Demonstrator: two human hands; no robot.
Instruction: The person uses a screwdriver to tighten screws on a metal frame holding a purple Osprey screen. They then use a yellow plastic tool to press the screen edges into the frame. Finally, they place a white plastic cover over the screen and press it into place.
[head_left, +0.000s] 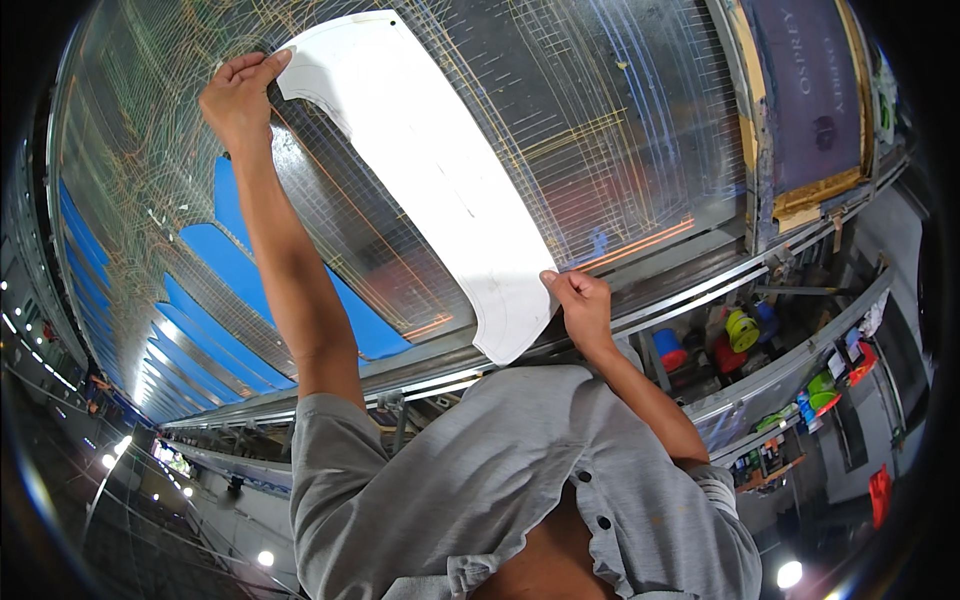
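A long white cut panel (430,170) with curved ends stretches diagonally over the dark, line-marked table (660,130). My left hand (240,100) pinches its far left corner between thumb and fingers. At the near end, my right hand (582,305) grips the panel's right edge, thumb on top. The near tip of the panel reaches past the table's front rail toward my shirt. A small dark hole shows at the far top corner. Whether the panel touches the table along its middle I cannot tell.
Several blue panels (230,290) lie in a row along the table to the left. A framed printing screen (815,90) stands at the right end. Coloured tubs (740,330) sit on a lower shelf beyond the metal rail (690,290).
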